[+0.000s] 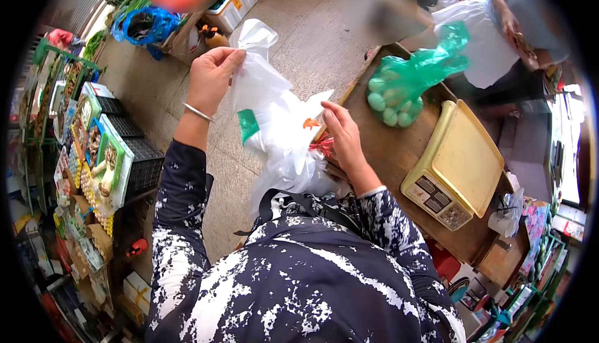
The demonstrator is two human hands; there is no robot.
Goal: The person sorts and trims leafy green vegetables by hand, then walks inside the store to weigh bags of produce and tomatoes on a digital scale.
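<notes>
My left hand (212,76) pinches the top of a translucent white plastic bag (257,72), holding it up. To the right, my right hand (343,134) has its fingers closed on the edge of white plastic (306,121), which bears orange marks. The bunched white plastic hangs in front of my body. A green patch (248,126) shows at its left side, and something red (322,146) lies beside my right fingers. Whether the white plastic is one bag or several, I cannot tell.
On the wooden table (374,149) at the right are a green bag of round, pale items (396,103) and a yellow scale (458,168). A person (530,19) stands at upper right. Produce boxes (109,156) line the left, and a blue bag (145,26) is at upper left.
</notes>
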